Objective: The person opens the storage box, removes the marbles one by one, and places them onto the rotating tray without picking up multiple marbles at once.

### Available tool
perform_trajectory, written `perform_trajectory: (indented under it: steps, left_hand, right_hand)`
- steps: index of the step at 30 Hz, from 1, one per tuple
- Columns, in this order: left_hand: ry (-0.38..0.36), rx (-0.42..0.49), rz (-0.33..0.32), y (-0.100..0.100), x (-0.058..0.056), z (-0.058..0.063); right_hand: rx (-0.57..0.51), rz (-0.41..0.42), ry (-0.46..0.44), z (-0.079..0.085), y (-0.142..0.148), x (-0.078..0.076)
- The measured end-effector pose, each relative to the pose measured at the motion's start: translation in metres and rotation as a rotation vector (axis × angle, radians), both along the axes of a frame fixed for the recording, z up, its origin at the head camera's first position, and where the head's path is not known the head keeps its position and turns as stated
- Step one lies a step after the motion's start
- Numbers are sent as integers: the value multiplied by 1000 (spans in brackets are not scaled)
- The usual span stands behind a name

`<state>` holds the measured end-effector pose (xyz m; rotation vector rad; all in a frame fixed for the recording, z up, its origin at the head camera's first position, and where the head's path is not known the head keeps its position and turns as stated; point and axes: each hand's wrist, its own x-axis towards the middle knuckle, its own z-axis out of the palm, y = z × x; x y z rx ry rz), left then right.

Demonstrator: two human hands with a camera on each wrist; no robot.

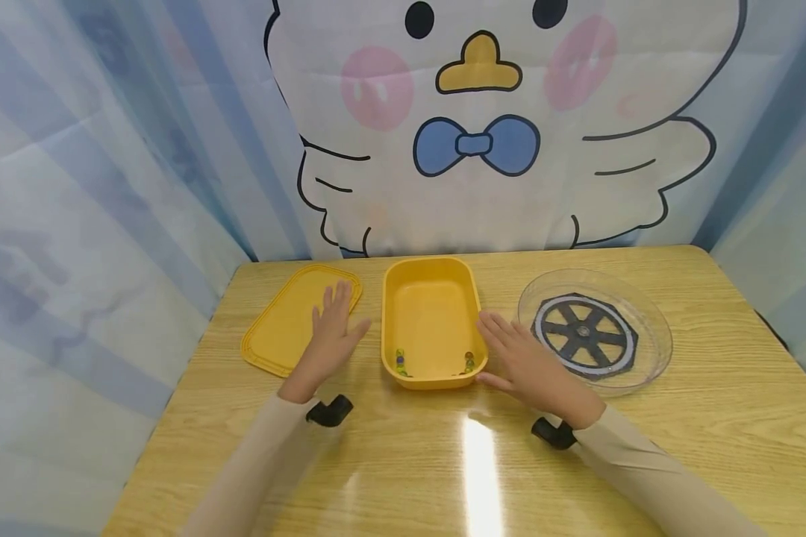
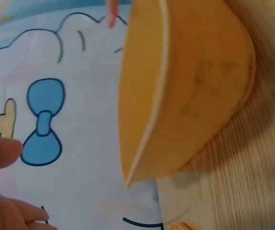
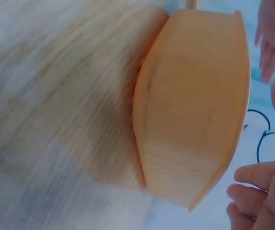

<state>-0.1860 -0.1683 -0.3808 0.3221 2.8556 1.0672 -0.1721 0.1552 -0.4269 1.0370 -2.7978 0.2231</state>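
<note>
A yellow rectangular container (image 1: 432,321), open at the top, stands on the table between both hands. Small coloured balls (image 1: 400,361) lie in its near left corner, and similar balls (image 1: 469,363) are in the near right one. To its left, my left hand (image 1: 330,335) hovers with spread fingers, partly over a flat yellow lid (image 1: 282,328). My right hand (image 1: 527,365) is held beside the container's right wall, fingers extended and fingertips close to the rim. Neither hand holds anything. In the right wrist view the container's outer side (image 3: 190,110) fills the middle.
On the right is a round clear dish (image 1: 658,347) with a black wheel-like pattern (image 1: 584,333) in it, partly behind the right hand. A cartoon-printed curtain (image 1: 477,209) hangs behind the wooden table (image 1: 403,462). Black wrist mounts (image 1: 332,412) sit on both forearms.
</note>
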Motion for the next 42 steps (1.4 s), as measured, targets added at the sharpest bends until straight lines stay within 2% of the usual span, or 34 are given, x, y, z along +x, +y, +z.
perform_trajectory:
  steps: [4,6,9,12,19,24,29,34,37,40,42]
  left_hand:
    - [97,-314,-58,16,-28,-11]
    - [139,-441,-71,21,-40,-18]
    - [190,-567,-80,26,-52,-28]
    - [218,-628,-83,30,-59,-35]
    - [236,-658,-97,37,-64,-46]
    - [247,-628,-114,42,-62,-50]
    - [248,-610,-117,43,-61,-54]
    - [264,-616,-122,42,-61,-54]
    - [265,-615,-126,41,-61,-54]
    - [269,-613,-131,41,-62,-54]
    - [278,-609,-133,41,-61,-54]
  right_hand:
    - [-11,16,-26,-2,-2,2]
    - [-18,19,-36,-3,-2,3]
    - [-18,23,-32,-4,-1,5]
    - [-18,27,-30,-4,1,7]
    - [11,17,-8,-1,9,14]
    - [38,19,7,3,14,17]
    - [78,33,-39,25,13,13]
    - [96,84,-143,68,-2,-4]
    - [123,179,-193,90,-20,-20]
    - [152,283,-243,97,-41,-41]
    - [169,348,-271,91,-56,-56]
